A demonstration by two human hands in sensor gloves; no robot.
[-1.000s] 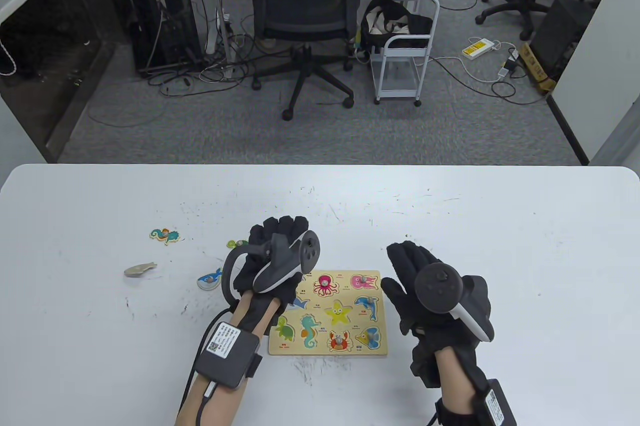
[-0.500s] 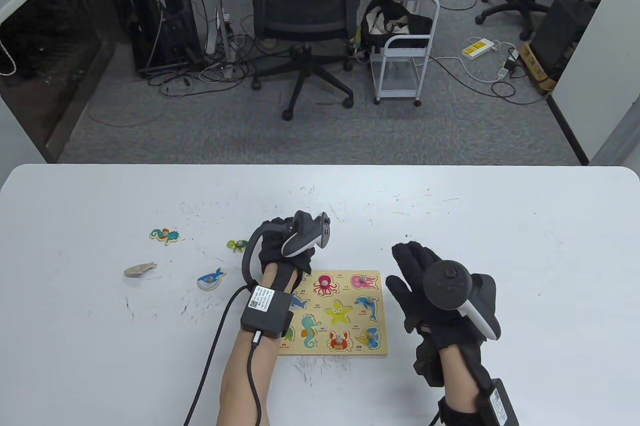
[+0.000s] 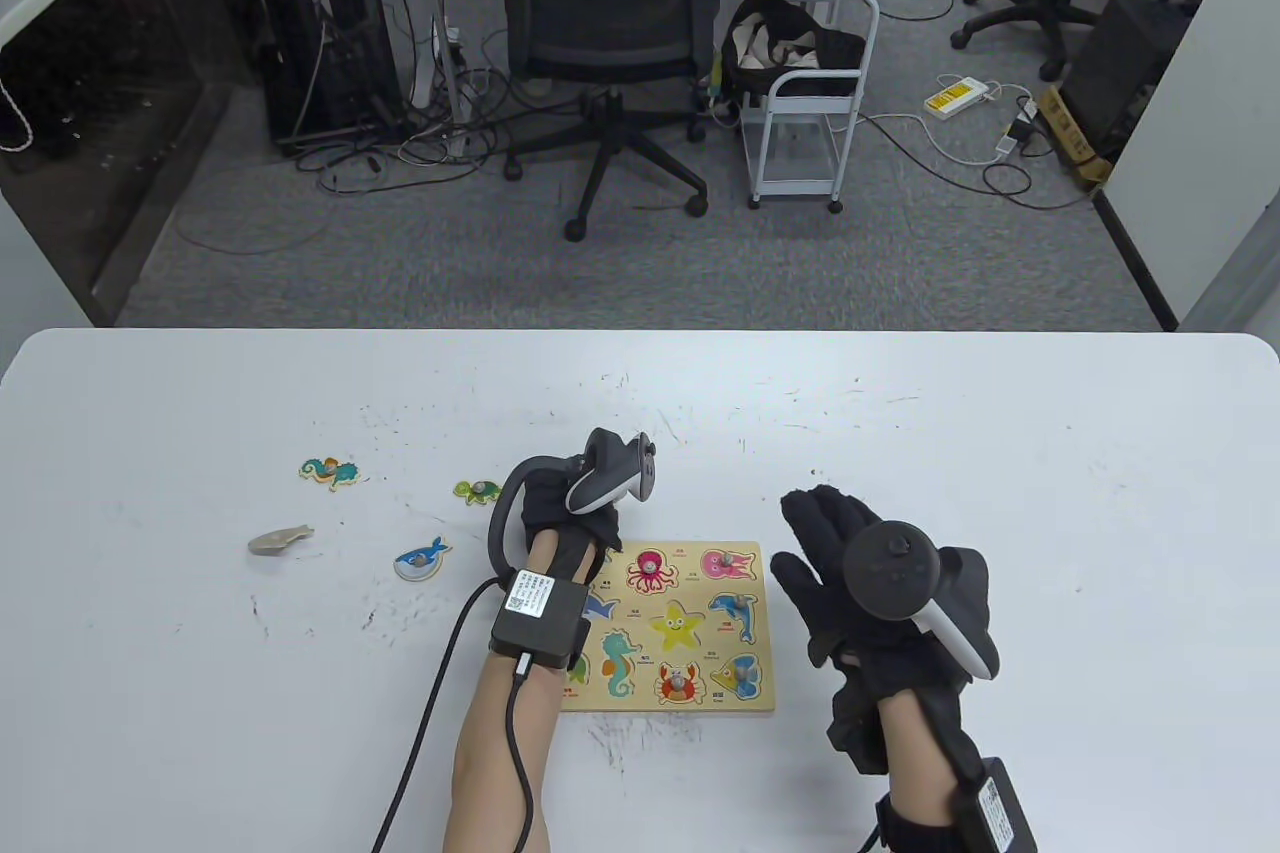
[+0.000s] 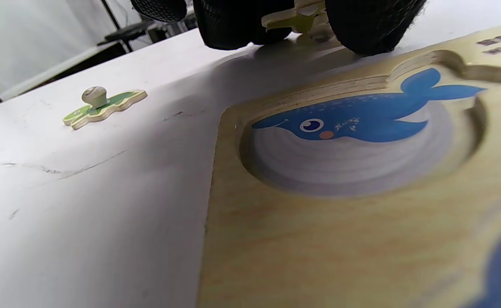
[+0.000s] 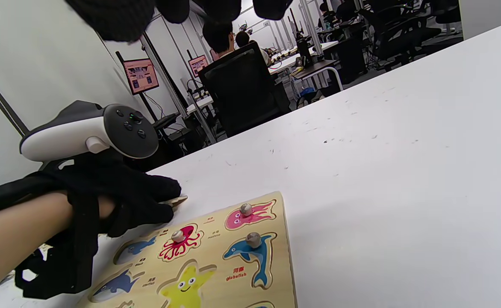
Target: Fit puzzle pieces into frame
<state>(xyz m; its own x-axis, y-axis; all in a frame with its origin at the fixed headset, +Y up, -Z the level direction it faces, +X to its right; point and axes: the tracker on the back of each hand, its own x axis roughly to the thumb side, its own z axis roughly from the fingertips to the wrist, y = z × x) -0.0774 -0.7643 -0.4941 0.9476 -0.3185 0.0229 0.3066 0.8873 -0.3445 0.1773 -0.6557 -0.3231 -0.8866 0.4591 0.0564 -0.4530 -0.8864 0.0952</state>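
The left hand's fingers (image 4: 233,25) curl downward and pinch a small pale wooden puzzle piece (image 4: 295,19) with yellow-green colouring; which animal it shows cannot be told. The left hand (image 3: 570,518) sits at the far left corner of the wooden puzzle frame (image 3: 740,703), with the piece held just above the table beside that corner. A grey and white tracker (image 3: 610,473) rides on the back of this hand.

The right hand (image 3: 850,583) hovers just beside the frame's right edge, its fingers (image 3: 815,518) spread wide and straight, holding nothing. A dark tracker (image 3: 890,573) is strapped to its back.

The frame lies near the front middle of the white table (image 3: 1050,493). Seated in it are an octopus (image 3: 650,570), a pink jellyfish (image 3: 725,563), a yellow starfish (image 3: 677,625), a blue dolphin (image 3: 735,611), a seahorse (image 3: 618,661), a red crab (image 3: 678,683) and a blue fish (image 3: 740,673). An empty whale-shaped recess (image 4: 353,132) with a printed blue whale lies along the frame's left edge.

Loose pieces lie toward the table's left side: a green turtle (image 3: 478,491) near the left hand, a blue whale piece (image 3: 420,559) closer to the front edge, an orange and teal piece (image 3: 328,471) further left, and a plain grey-brown piece (image 3: 280,541) nearest the left edge.
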